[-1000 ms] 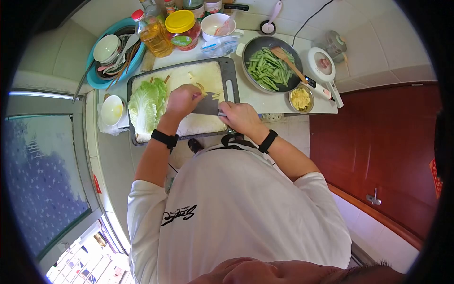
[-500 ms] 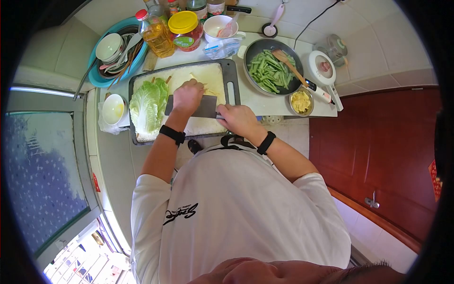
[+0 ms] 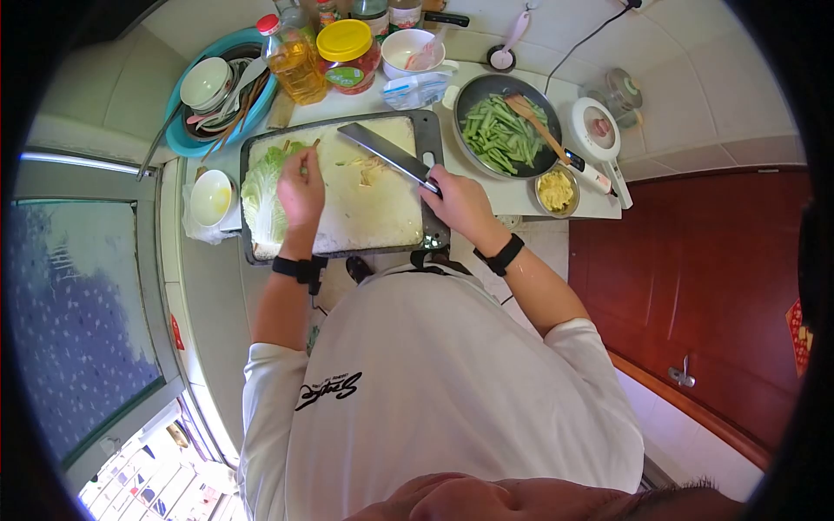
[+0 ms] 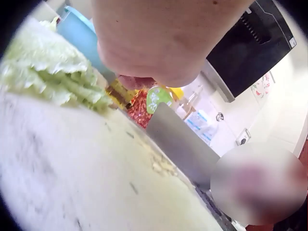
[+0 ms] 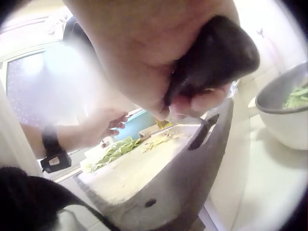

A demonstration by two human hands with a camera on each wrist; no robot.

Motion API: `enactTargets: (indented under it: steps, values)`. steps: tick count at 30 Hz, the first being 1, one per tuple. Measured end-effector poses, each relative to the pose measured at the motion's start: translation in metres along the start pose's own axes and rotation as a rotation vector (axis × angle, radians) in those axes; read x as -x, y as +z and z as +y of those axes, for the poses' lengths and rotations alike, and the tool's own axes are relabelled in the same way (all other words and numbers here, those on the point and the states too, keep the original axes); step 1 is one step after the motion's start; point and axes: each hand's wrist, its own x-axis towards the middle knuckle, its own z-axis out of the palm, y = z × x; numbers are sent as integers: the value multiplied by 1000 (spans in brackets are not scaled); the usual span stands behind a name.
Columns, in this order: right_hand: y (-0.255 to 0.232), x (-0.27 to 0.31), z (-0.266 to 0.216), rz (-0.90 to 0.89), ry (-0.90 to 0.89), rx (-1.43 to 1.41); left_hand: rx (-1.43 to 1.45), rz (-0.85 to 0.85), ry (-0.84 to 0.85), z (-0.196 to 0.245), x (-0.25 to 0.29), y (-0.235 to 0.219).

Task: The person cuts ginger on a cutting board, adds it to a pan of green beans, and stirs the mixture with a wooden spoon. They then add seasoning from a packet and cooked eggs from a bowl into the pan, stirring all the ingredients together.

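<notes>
The right hand [image 3: 460,200] has a firm grip round the dark handle of a knife [image 3: 382,150], whose broad blade slants across the upper part of the cutting board [image 3: 365,217]. From these angles it is hard to say whether the edge touches the board. Thin yellow strips [image 3: 371,171] lie in a loose heap on the board, just beside the blade. The left hand [image 3: 301,193] is over the board by the cabbage [image 3: 263,195], its grip slack, the fingers loosely bent and slightly apart. Right of the board, on the white desk [image 3: 508,196], a pan [image 3: 486,87] holds cut green beans [image 3: 499,130] and a wooden spatula [image 3: 530,113].
</notes>
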Motion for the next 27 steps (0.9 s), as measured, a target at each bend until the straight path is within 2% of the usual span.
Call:
enactTargets:
  steps: [2, 3, 6, 9, 10, 11, 14, 16, 19, 20, 22, 24, 27]
  values:
    - [-5, -6, -7, -32, -39, 33, -43, 10, 25, -1, 13, 5]
    - [-3, -5, -7, -33, -42, 35, -72, -16, -22, -3, 20, 6]
    - [2, 6, -9, -131, -84, 78, -25, -1, 2, -12, 30, 6]
    - [-4, 15, -13, -141, -71, -20, 21, 7, -47, -11, 36, 6]
    - [-5, 17, -10, -125, 23, -90, 21, 10, -51, -10, 37, 6]
    - [-5, 19, -6, -107, 118, -159, -15, -61, 22, -9, 37, 6]
    - [-4, 24, 0, -78, 199, -112, -73, -187, 151, -3, 38, 15]
    - [2, 30, -11, -80, 168, -64, -92, -249, 216, -4, 36, 22]
    - [14, 39, -43, -105, 160, -21, -99, -237, 220, -11, 34, 32]
    - [17, 41, -52, -134, 175, -27, -75, -231, 166, -15, 33, 33]
    - [23, 45, -56, -105, 163, 6, -46, -229, 115, -18, 32, 30]
    - [25, 48, -53, 18, 204, -221, 2, -232, 93, -20, 29, 25]
    - [17, 49, -52, 101, 331, -44, -2, -288, 206, -19, 27, 18]
